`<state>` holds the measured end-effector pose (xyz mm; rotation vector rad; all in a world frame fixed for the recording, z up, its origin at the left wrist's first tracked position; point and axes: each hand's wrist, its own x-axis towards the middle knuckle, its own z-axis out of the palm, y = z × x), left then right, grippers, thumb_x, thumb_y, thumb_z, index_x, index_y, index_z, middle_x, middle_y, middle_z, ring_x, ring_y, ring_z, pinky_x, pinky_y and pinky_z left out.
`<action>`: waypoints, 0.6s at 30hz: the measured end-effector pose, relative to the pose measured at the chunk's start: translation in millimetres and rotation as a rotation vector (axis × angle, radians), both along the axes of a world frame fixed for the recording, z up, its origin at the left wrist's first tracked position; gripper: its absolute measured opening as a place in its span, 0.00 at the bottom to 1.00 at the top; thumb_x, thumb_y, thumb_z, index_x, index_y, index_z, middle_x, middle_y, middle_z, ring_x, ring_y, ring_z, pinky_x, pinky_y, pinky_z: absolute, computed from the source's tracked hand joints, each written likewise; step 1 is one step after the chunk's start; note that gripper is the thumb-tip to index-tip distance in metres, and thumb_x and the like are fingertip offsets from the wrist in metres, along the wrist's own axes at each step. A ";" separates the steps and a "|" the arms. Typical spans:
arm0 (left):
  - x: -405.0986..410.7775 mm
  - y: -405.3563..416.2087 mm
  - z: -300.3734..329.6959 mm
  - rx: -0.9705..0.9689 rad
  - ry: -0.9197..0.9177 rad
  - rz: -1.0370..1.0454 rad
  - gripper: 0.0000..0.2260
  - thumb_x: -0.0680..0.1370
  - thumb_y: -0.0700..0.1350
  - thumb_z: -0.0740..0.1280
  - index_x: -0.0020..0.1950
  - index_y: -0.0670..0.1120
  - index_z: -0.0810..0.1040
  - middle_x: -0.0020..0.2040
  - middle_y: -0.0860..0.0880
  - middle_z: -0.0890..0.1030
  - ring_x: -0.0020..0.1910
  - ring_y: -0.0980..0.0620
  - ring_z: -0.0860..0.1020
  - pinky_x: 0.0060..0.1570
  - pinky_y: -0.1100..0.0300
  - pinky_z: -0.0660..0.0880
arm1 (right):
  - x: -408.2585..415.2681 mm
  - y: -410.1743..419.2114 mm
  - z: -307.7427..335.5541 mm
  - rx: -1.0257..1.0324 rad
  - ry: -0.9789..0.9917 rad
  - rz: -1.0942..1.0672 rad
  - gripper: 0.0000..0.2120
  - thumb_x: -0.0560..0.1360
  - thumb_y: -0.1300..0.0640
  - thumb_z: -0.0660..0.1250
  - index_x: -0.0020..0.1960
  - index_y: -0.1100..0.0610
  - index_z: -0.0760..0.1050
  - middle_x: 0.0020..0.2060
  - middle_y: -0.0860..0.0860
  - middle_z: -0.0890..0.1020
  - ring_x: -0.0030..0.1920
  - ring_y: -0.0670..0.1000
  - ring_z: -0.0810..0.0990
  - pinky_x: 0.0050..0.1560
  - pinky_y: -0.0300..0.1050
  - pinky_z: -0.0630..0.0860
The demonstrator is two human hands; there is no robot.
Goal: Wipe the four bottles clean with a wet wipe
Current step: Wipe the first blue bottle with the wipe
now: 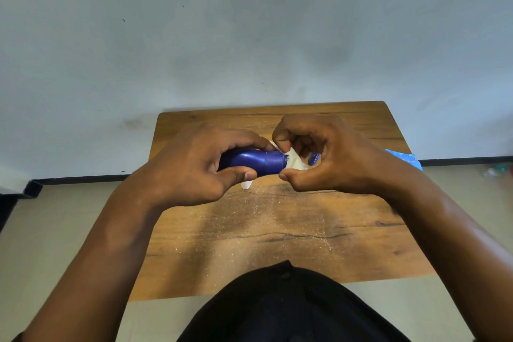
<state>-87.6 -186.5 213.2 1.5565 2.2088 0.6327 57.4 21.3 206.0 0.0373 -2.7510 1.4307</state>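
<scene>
A dark blue bottle (256,161) lies sideways in the air above the wooden table (277,230), gripped around its body by my left hand (194,166). My right hand (319,153) is closed on a white wet wipe (295,159) pressed against the bottle's right end. Another bit of dark blue (314,158) shows through the curl of my right fingers. A small white piece (246,184) peeks out below my left thumb. Any other bottles are hidden behind my hands.
A blue wipe packet (405,159) sticks out behind my right wrist at the table's right edge. Fine dust or powder is scattered over the tabletop. A grey wall stands right behind the table, with floor on both sides.
</scene>
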 end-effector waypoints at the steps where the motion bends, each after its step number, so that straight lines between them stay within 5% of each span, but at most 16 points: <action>1: -0.7 0.0 -0.3 0.007 -0.024 0.003 0.22 0.73 0.55 0.72 0.67 0.64 0.78 0.55 0.63 0.84 0.52 0.56 0.82 0.50 0.47 0.80 | -0.1 -0.2 0.7 0.015 0.011 0.002 0.18 0.69 0.60 0.80 0.48 0.43 0.75 0.42 0.41 0.80 0.41 0.47 0.79 0.41 0.44 0.78; 7: -8.3 0.8 -7.7 0.035 -0.196 0.036 0.20 0.74 0.53 0.72 0.67 0.61 0.81 0.58 0.62 0.84 0.55 0.56 0.83 0.54 0.46 0.82 | -2.3 1.2 6.2 0.205 0.121 0.025 0.13 0.70 0.54 0.76 0.50 0.43 0.76 0.47 0.41 0.78 0.46 0.47 0.79 0.44 0.40 0.79; 14: -16.2 0.8 -9.0 0.192 -0.353 0.001 0.16 0.77 0.43 0.71 0.63 0.56 0.81 0.57 0.63 0.84 0.58 0.57 0.83 0.55 0.66 0.77 | 1.5 -2.6 0.8 0.348 0.156 0.024 0.04 0.74 0.48 0.70 0.49 0.42 0.80 0.57 0.42 0.73 0.53 0.46 0.77 0.46 0.36 0.73; 18: -19.7 -2.6 -10.3 0.187 -0.357 0.038 0.16 0.76 0.44 0.73 0.63 0.57 0.82 0.58 0.61 0.85 0.59 0.54 0.84 0.56 0.60 0.79 | 2.7 0.6 1.3 0.274 0.192 -0.014 0.07 0.76 0.52 0.71 0.53 0.41 0.81 0.57 0.42 0.76 0.56 0.47 0.79 0.52 0.48 0.78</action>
